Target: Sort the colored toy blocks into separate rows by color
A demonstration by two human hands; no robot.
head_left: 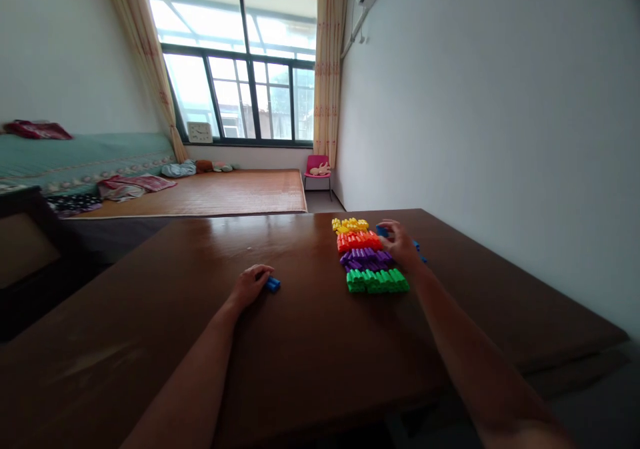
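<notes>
My left hand (254,282) rests on the brown table with its fingers closed round the near end of some small blue pieces (273,284). Farther right, my right hand (397,241) pinches a blue piece (382,230) beside the stacks. Grouped by colour in rows, from far to near, lie yellow pieces (350,224), orange-red pieces (359,240), purple pieces (367,259) and green pieces (377,280). A few more blue pieces (423,259) show just beyond my right wrist, partly hidden by it.
The glossy table (300,349) fills the foreground. Behind it are a bed with a woven mat (240,192), a pink chair (318,166) holding a soft toy, and a window. A white wall (480,122) runs along the right; a dark cabinet (35,236) stands at left.
</notes>
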